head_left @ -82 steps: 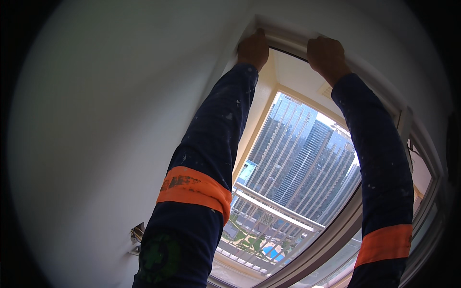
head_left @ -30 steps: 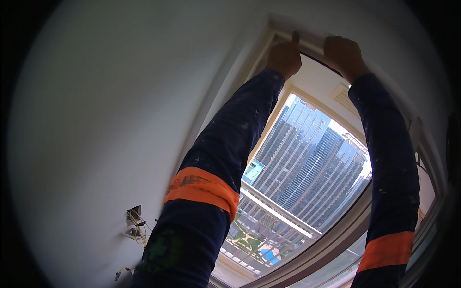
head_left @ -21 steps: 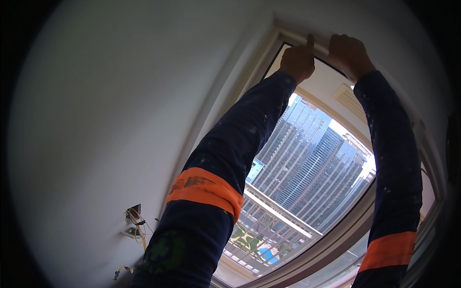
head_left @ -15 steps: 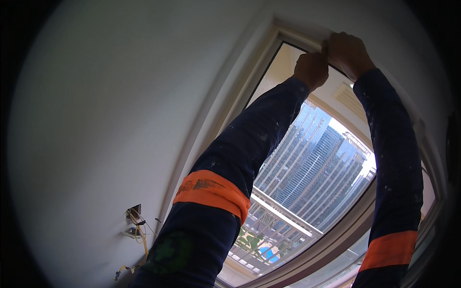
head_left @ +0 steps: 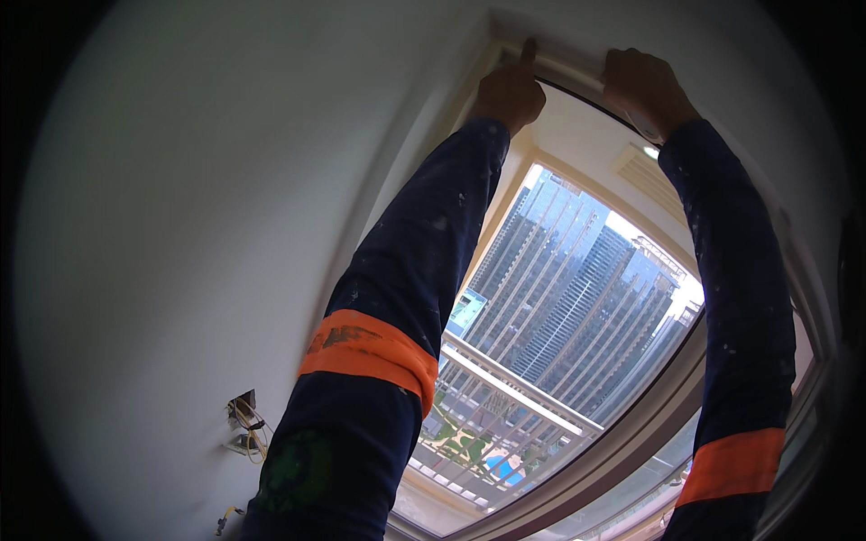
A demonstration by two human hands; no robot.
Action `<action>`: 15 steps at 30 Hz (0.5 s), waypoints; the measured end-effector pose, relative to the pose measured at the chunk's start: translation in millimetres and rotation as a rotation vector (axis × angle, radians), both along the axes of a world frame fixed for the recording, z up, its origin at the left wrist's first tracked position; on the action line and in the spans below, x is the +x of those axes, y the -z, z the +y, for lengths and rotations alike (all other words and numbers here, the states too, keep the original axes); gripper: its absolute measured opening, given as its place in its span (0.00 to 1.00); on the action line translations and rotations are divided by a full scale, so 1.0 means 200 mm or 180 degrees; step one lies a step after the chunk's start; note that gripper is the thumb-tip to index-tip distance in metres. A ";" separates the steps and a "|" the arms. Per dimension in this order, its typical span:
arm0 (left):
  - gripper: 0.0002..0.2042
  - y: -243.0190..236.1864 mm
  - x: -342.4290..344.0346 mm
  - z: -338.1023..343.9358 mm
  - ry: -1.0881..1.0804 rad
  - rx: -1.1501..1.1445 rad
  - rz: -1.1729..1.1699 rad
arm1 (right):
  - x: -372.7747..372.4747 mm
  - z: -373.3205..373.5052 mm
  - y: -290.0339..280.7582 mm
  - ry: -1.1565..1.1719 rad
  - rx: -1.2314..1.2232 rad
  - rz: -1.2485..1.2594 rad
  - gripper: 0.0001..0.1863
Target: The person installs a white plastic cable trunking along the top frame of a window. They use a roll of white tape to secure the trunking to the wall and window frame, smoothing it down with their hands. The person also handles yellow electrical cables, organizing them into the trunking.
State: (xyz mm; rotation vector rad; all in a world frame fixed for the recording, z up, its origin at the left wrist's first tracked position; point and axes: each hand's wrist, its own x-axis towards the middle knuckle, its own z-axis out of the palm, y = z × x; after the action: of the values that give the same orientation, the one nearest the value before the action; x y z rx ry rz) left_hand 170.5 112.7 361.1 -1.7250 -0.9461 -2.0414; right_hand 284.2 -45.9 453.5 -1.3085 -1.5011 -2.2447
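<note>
My left hand (head_left: pixel 511 95) now nearer the corner of the window frame (head_left: pixel 570 76), right hand (head_left: pixel 644 88) along its top, both grips unclear, green sleeve emblem (head_left: pixel 298 469)

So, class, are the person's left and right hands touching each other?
Apart: the head view shows a stretch of pale frame between the left hand and the right hand.

Left hand (head_left: pixel 511 90) and right hand (head_left: pixel 648 87) at top of frame (head_left: pixel 570 75)

Left hand near frame's upper left corner, right hand farther right along same top edge, the two apart. Wall (head_left: pixel 180 234) left of frame; wires (head_left: pixel 258 442) hang from wall box (head_left: pixel 242 400) in it, left of left sleeve (head_left: pixel 415 230). Through frame: vent (head_left: pixel 648 174) in ceiling (head_left: pixel 586 135), below right hand in view; railing (head_left: pixel 523 387) lower down; towers (head_left: pixel 568 279) behind railing; pool (head_left: pixel 503 468) far below, seen between bars.
</note>
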 end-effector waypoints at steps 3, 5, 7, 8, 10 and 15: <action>0.36 0.00 0.01 0.03 0.0005 0.0082 -0.0101 | -0.05 -0.07 -0.01 0.0107 -0.0002 -0.0176 0.11; 0.36 0.01 0.00 0.05 0.0047 0.0279 -0.0167 | -0.11 -0.10 -0.02 0.0213 -0.0022 -0.0072 0.12; 0.36 0.00 -0.01 0.05 0.0141 0.0094 -0.0117 | -0.17 -0.13 -0.04 0.0319 -0.0073 0.0050 0.13; 0.36 0.00 -0.01 0.04 0.0192 0.0002 -0.0093 | -0.19 -0.15 -0.05 0.0371 -0.0114 0.0119 0.13; 0.36 0.01 -0.03 0.03 0.0265 0.0054 -0.0107 | -0.18 -0.16 -0.05 0.0406 -0.0130 0.0120 0.13; 0.37 0.00 -0.02 0.02 0.0182 0.0108 -0.0103 | -0.07 -0.06 -0.02 0.0266 0.0192 -0.0042 0.11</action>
State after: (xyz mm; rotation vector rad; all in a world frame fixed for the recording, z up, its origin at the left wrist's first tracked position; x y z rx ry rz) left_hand 166.4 115.9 360.4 -1.7255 -0.8762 -2.1147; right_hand 269.3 -58.5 456.7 -1.3659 -1.3961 -2.3344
